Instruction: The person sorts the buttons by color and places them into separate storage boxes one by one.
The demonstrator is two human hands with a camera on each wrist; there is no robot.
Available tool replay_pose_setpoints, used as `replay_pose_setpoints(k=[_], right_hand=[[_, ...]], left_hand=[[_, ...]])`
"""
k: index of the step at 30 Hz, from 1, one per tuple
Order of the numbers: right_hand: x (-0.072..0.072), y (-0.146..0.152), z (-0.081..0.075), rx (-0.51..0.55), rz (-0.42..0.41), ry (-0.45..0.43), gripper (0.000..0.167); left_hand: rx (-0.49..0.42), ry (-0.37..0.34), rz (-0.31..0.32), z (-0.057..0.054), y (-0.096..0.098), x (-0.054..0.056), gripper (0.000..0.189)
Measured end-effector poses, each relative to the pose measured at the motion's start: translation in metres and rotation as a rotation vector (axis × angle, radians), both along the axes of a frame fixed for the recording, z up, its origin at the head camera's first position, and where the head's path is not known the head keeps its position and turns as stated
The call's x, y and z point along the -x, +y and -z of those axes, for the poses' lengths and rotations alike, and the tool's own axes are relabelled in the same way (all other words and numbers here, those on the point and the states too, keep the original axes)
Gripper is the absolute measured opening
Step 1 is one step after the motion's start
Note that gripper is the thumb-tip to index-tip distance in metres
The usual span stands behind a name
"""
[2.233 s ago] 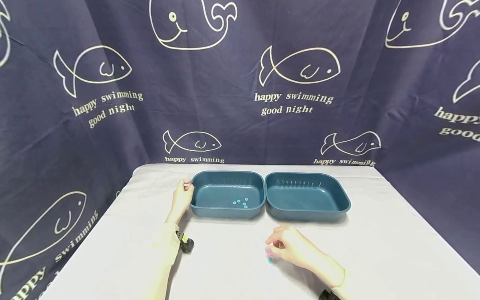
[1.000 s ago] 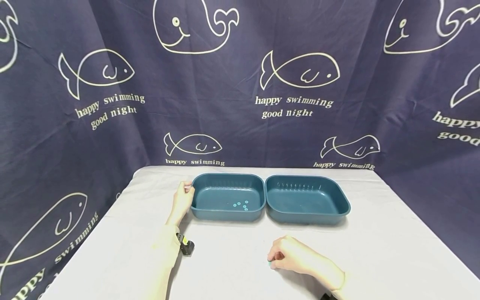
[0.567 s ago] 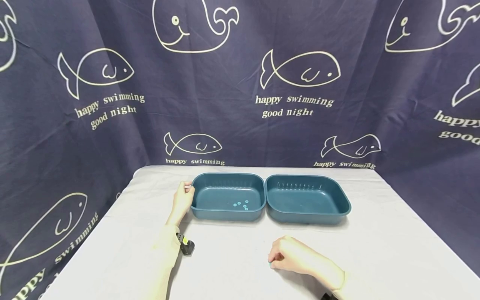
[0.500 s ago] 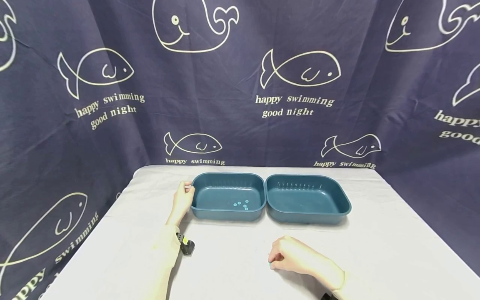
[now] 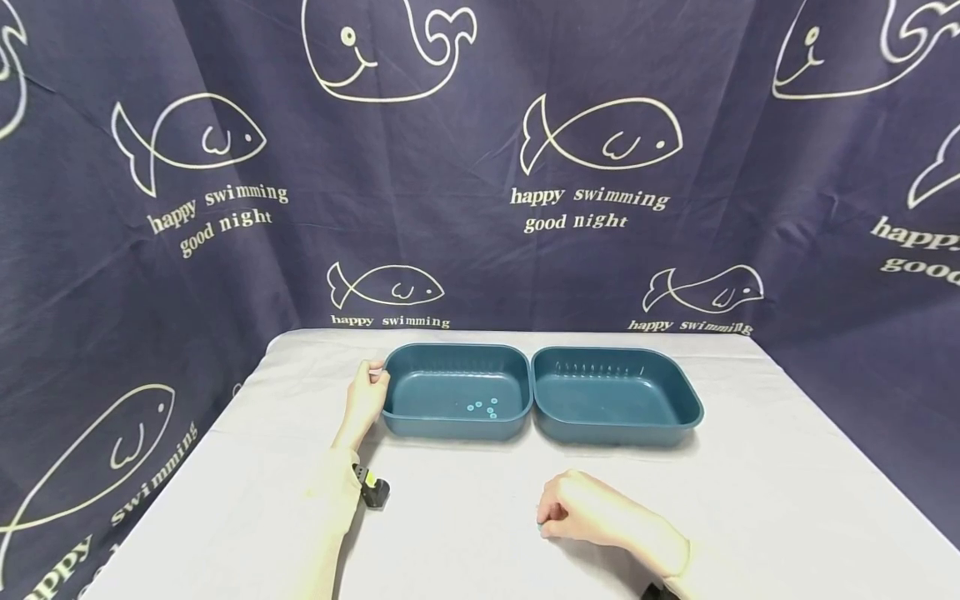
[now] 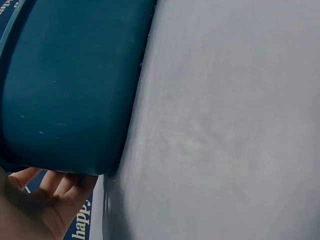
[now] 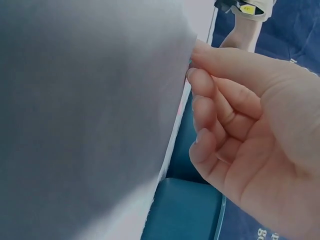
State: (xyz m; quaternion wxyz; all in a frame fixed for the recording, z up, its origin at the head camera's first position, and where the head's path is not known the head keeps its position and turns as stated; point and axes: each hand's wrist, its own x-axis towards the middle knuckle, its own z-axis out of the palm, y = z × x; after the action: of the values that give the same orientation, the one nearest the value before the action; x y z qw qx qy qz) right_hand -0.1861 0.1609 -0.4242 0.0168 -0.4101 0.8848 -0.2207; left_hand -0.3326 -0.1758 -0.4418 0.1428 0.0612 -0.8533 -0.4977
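In the head view my left hand (image 5: 366, 395) holds the left end of the left blue-green plastic bin (image 5: 453, 428). The left wrist view has the fingers (image 6: 70, 192) against the outside of the bin's end wall. Several small turquoise discs (image 5: 491, 410) lie on that bin's floor, towards its right. Low over the white-covered table, right of centre, my right hand (image 5: 581, 507) pinches a small turquoise disc (image 5: 540, 527) between thumb and index finger. Most of the disc is hidden by the fingertips; its edge shows in the right wrist view, with the other fingers loosely curled.
A second blue-green bin (image 5: 618, 432) stands right beside the first, with no discs visible on its floor. The white tablecloth (image 5: 450, 517) stretches in front of both bins. A dark blue curtain (image 5: 480, 167) with fish drawings hangs behind and at both sides.
About two seconds ago a pink piece and a turquoise disc showed below the right hand. That hand has since lowered and pinched the turquoise disc; the pink piece is hidden. The left hand has stayed put.
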Motion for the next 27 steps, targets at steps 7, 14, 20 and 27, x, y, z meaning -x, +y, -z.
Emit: replay_pose_setpoints(k=[7, 14, 20, 27], right_hand=[[0.0003, 0.0006, 0.0008, 0.045, 0.055, -0.092, 0.008], [-0.0008, 0.0013, -0.0001, 0.067, 0.057, -0.034, 0.009], [-0.0003, 0.0000, -0.0008, 0.100, 0.075, 0.037, 0.008], [0.0041, -0.0004, -0.0083, 0.144, 0.077, 0.099, 0.010]], left_hand=[[0.002, 0.003, 0.002, -0.0004, 0.0006, -0.0003, 0.028], [0.000, -0.002, 0.002, -0.0007, 0.0004, -0.0006, 0.028], [0.001, -0.004, 0.003, -0.0005, -0.0006, 0.0004, 0.028], [-0.013, -0.004, 0.008, 0.0004, -0.0012, 0.0003, 0.027]])
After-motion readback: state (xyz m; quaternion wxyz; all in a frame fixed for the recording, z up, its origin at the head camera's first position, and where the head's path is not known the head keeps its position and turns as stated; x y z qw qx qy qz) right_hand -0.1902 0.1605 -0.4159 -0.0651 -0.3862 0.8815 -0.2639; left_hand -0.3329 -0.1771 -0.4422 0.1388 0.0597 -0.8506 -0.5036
